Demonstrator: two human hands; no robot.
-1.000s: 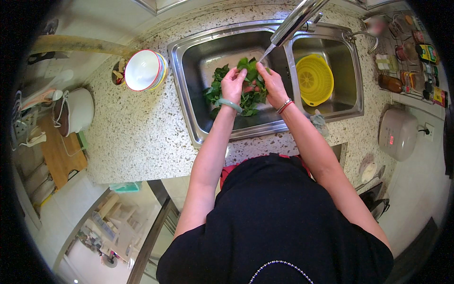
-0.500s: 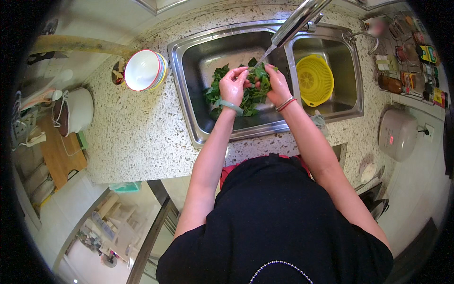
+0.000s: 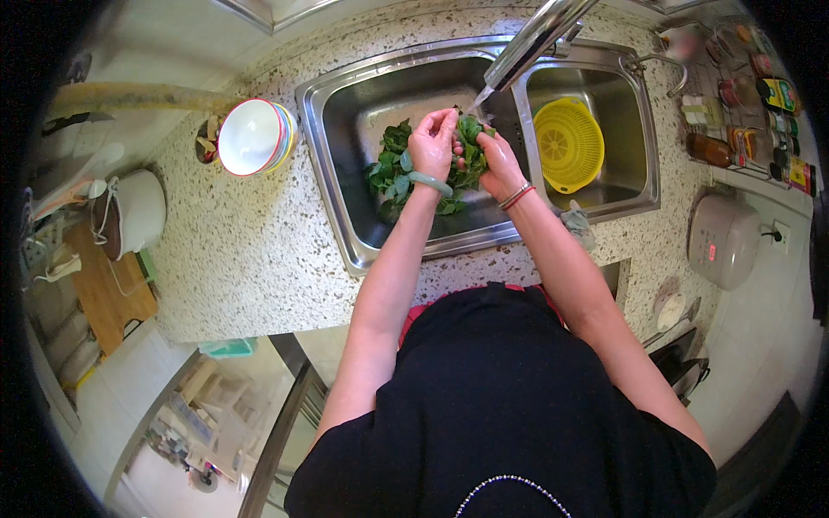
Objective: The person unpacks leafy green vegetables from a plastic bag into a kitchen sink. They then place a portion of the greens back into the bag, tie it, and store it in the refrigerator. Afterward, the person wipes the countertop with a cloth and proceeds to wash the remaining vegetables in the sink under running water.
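Observation:
Over the left basin of the steel sink (image 3: pixel 356 110), both my hands are at a bunch of dark green leafy greens. My right hand (image 3: pixel 501 166) is closed round a sprig of the greens (image 3: pixel 469 129), just under the water running from the faucet (image 3: pixel 534 47). My left hand (image 3: pixel 432 148), with a pale green bangle at the wrist, has its thumb and fingertips pinched together beside that sprig; what is between them is too small to make out. More leafy greens (image 3: pixel 393 177) lie in the basin below and left of my hands.
A yellow colander (image 3: pixel 568 145) stands in the right basin. Stacked bowls (image 3: pixel 250 136) sit on the speckled counter (image 3: pixel 233 259) to the left. A wire rack of jars and bottles (image 3: pixel 747 129) and a pale appliance (image 3: pixel 725 240) line the right side.
My left hand's pinched fingers have risen slightly toward the faucet, and my right hand has shifted a little left and down with the greens. The whole view has shifted slightly.

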